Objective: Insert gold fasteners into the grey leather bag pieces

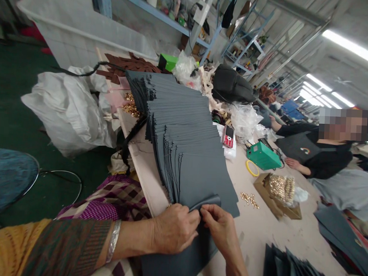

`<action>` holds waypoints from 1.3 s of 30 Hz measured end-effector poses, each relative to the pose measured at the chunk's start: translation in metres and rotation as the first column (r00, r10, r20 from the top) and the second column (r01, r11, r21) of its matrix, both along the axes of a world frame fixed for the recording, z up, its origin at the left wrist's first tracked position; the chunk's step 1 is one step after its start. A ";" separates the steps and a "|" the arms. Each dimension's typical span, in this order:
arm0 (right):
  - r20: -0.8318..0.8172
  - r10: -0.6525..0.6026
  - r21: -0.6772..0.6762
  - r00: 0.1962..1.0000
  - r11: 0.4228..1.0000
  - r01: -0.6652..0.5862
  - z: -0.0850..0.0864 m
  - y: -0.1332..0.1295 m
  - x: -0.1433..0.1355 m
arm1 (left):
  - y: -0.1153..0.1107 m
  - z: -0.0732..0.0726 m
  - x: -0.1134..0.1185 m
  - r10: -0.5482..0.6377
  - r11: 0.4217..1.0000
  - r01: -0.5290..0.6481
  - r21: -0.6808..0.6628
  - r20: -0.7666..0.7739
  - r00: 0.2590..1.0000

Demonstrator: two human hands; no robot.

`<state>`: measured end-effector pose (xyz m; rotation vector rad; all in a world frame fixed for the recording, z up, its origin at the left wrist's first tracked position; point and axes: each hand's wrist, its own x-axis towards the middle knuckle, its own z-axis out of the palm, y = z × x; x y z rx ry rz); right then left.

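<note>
A: Left hand and right hand, fingertips nearly touching, both pinching the curled near edge of the top grey sheet.

B: Position of that sheet?

A: Nearest piece of the fanned grey stack, flat on the surface, directly beyond the hands. Folded lip raised between the two pinches, just ahead of the knuckles.

B: Long axis?

A: Stack running away from the body toward the far left; curled edge lying across that line, roughly left to right. Neither hand clearly nearer: one at each side of the fold, left slightly lower in view.

B: Surroundings?

A: Loose gold fittings and an open cardboard box to the right, well apart from the fold; green device and red phone farther off; another person's forearm resting across the surface; dark pieces at near right.
</note>
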<state>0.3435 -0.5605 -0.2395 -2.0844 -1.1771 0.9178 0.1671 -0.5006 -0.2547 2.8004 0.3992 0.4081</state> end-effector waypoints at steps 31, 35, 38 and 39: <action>0.287 -0.279 0.057 0.917 0.960 0.274 0.009 -0.012 -0.011 | 0.000 -0.002 0.000 0.019 0.999 -0.016 -0.046 0.053 0.998; 0.340 -0.479 0.127 0.809 0.876 0.466 0.011 -0.074 -0.031 | 0.001 -0.003 -0.001 0.025 0.997 -0.018 -0.070 0.106 0.994; 0.218 -0.504 0.027 0.836 0.859 0.511 0.003 -0.115 -0.063 | 0.001 -0.002 -0.001 0.089 0.991 -0.073 -0.108 0.148 0.985; 0.184 -0.498 0.003 0.847 0.863 0.506 -0.001 -0.124 -0.076 | 0.000 -0.002 -0.001 0.112 0.988 -0.093 -0.122 0.154 0.982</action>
